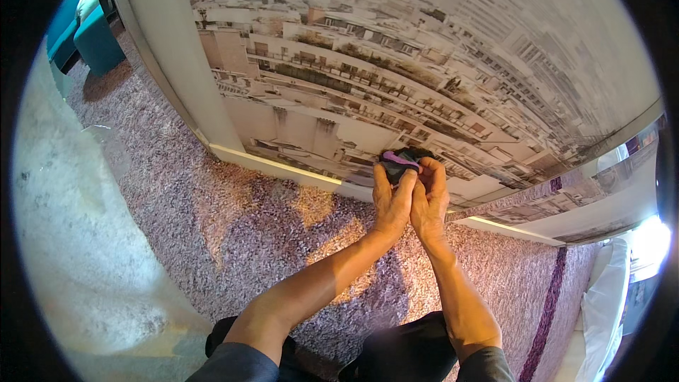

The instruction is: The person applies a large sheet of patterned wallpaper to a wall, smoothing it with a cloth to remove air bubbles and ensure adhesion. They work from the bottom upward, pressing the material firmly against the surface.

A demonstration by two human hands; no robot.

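Note:
Close in front of a panel printed with a city view (pixel 339 69), I hold a small dark fabric bundle (pixel 399 165) with a purple band. My left hand (pixel 393 204) grips it from the left, thumb upward. Against it, my right hand (pixel 431 201) pinches the bundle's right side, fingers curled. The two hands touch along the thumbs. Whether the bundle is a folded pair of socks, I cannot tell. Its lower part is hidden behind my fingers.
Below the panel's pale bottom rail (pixel 276 164) lies a shaggy purple-grey carpet (pixel 238 223). A fluffy white cover (pixel 95 254) spreads along the left. Farther back there stands teal upholstered furniture (pixel 99 42). White fabric (pixel 602 297) hangs at right, near a reflective panel (pixel 610 191).

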